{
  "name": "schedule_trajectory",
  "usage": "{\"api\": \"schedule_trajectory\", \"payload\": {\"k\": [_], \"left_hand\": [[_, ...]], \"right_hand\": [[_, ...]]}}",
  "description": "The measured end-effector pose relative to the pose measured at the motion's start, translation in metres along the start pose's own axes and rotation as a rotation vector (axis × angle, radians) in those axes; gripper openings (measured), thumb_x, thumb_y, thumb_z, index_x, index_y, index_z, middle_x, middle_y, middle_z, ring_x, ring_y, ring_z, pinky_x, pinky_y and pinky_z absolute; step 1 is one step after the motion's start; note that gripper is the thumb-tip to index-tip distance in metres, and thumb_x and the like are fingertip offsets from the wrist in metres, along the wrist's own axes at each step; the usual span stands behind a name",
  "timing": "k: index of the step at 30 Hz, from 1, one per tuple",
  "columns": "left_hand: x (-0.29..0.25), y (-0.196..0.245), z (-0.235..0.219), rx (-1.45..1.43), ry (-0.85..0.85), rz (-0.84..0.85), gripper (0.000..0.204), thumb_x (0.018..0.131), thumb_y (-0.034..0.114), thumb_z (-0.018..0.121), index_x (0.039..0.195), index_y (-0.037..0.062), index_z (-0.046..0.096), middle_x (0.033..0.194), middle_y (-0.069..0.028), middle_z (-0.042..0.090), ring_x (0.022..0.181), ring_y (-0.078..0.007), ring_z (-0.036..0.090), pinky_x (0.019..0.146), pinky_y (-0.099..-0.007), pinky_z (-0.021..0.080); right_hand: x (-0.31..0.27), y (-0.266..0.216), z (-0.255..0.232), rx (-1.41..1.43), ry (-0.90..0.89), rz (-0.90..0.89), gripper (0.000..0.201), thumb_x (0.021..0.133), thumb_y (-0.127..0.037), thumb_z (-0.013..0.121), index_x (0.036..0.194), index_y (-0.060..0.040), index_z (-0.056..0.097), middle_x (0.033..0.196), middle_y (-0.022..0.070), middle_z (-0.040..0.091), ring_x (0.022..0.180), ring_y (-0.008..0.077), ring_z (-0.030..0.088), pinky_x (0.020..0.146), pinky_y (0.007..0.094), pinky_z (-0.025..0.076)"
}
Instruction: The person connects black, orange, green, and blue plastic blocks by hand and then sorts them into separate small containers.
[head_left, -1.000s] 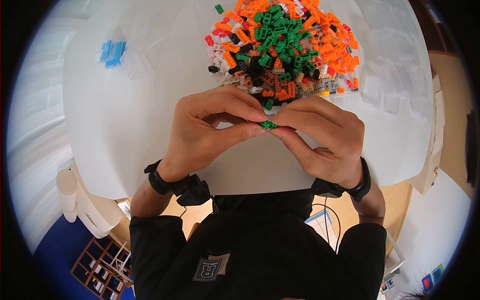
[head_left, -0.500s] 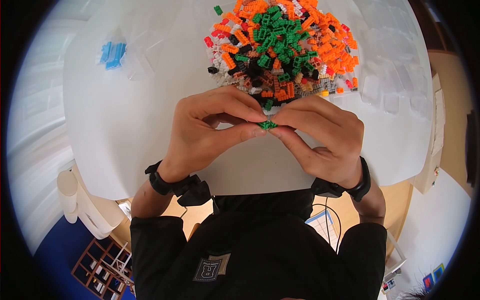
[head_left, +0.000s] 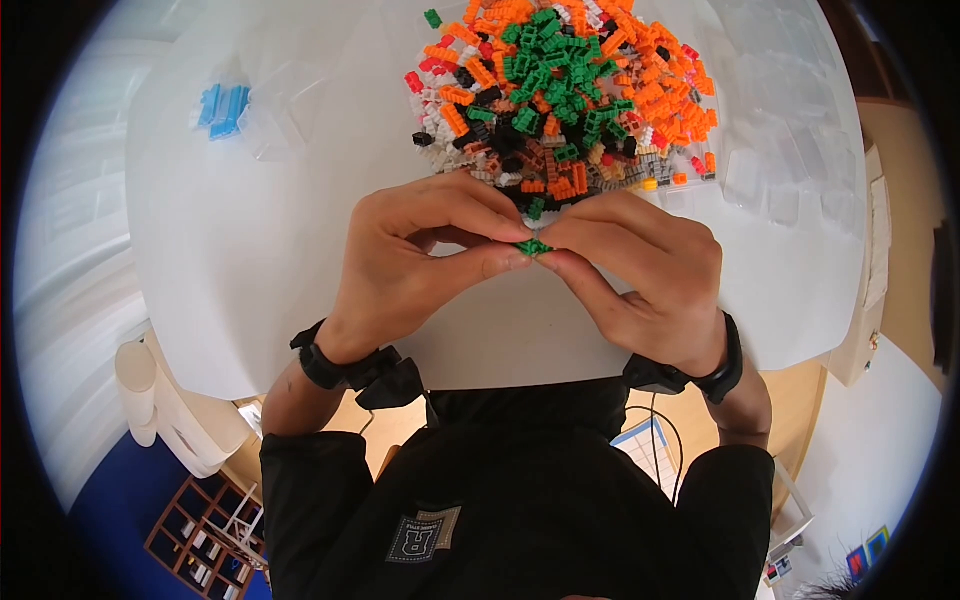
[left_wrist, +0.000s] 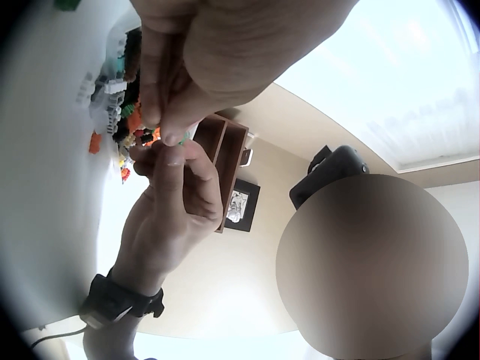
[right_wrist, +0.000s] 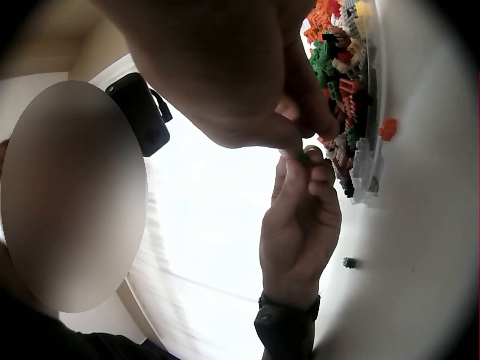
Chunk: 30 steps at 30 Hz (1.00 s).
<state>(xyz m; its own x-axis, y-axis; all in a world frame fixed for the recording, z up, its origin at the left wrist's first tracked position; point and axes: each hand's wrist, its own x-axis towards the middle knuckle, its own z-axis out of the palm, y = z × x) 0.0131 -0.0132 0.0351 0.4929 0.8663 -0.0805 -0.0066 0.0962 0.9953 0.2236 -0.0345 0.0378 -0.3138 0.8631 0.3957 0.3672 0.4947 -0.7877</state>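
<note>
Between both hands, close in front of the brick pile, is a small cluster of green building bricks (head_left: 534, 247). My left hand (head_left: 405, 255) pinches its left side between thumb and forefinger. From the other side my right hand (head_left: 640, 265) pinches it the same way, the two sets of fingertips nearly meeting. Much of the green piece is hidden behind the fingers, and both wrist views show only a sliver of it. Just beyond the fingertips, at the pile's near edge, lies another green brick (head_left: 537, 208).
A large heap of small bricks (head_left: 650, 90), orange, green, white, black and brown, lies beyond the hands. Light blue pieces (head_left: 230, 108) sit at the left beside a clear plastic container (head_left: 272, 130). More clear trays (head_left: 790, 180) stand at the right. One green brick (head_left: 432, 18) lies apart at the far left of the heap.
Both hands keep their pinch on the green bricks. The right hand has shifted very slightly left; little else differs.
</note>
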Motion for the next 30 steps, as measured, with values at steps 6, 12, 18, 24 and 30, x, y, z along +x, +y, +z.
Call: {"api": "schedule_trajectory", "payload": {"k": [6,12,18,24,30], "left_hand": [[0.0004,-0.0002,0.0038,0.005,0.04,-0.028,0.021,0.071,-0.013,0.072,0.089,-0.0037,0.068,0.094,-0.0161,0.064,0.086,-0.0197,0.063,0.074,-0.0289,0.055],[0.0008,-0.001,0.0023,0.008,0.038,-0.046,0.019,0.074,-0.01,0.071,0.091,-0.0028,0.069,0.096,-0.0141,0.064,0.086,-0.0181,0.064,0.075,-0.0279,0.055],[0.0005,-0.0016,0.0019,-0.018,0.031,-0.053,0.017,0.076,-0.009,0.071,0.092,-0.0019,0.07,0.097,-0.0119,0.065,0.086,-0.0165,0.065,0.075,-0.0267,0.056],[0.0011,-0.0028,0.0026,-0.023,0.043,-0.029,0.017,0.076,-0.008,0.071,0.092,-0.0018,0.069,0.095,-0.0118,0.065,0.086,-0.0163,0.065,0.074,-0.0265,0.055],[0.0023,-0.0062,0.0049,0.011,0.055,0.004,0.017,0.076,-0.008,0.071,0.091,-0.0019,0.069,0.095,-0.011,0.065,0.085,-0.0159,0.065,0.073,-0.0262,0.056]], "right_hand": [[-0.0008,0.0009,-0.0004,-0.026,-0.038,0.028,0.018,0.068,0.004,0.074,0.084,-0.0022,0.069,0.08,0.0095,0.066,0.066,0.0222,0.065,0.056,0.0272,0.05],[-0.0024,0.0036,0.0025,0.008,-0.004,0.071,0.018,0.068,0.002,0.076,0.084,-0.0016,0.069,0.078,0.0096,0.066,0.066,0.0222,0.065,0.058,0.0273,0.051],[-0.0009,0.0046,0.0037,0.06,0.024,0.066,0.018,0.068,0.004,0.076,0.084,-0.0008,0.068,0.077,0.01,0.066,0.066,0.0215,0.064,0.058,0.027,0.05],[-0.0007,0.0048,0.004,0.113,0.024,0.105,0.018,0.069,0.005,0.075,0.085,0.0,0.068,0.077,0.0107,0.066,0.066,0.0208,0.065,0.058,0.0259,0.05],[-0.0013,0.004,0.0036,0.036,0.034,0.087,0.018,0.07,0.005,0.075,0.085,-0.0007,0.068,0.078,0.0099,0.067,0.066,0.0197,0.065,0.058,0.0261,0.051]]}}
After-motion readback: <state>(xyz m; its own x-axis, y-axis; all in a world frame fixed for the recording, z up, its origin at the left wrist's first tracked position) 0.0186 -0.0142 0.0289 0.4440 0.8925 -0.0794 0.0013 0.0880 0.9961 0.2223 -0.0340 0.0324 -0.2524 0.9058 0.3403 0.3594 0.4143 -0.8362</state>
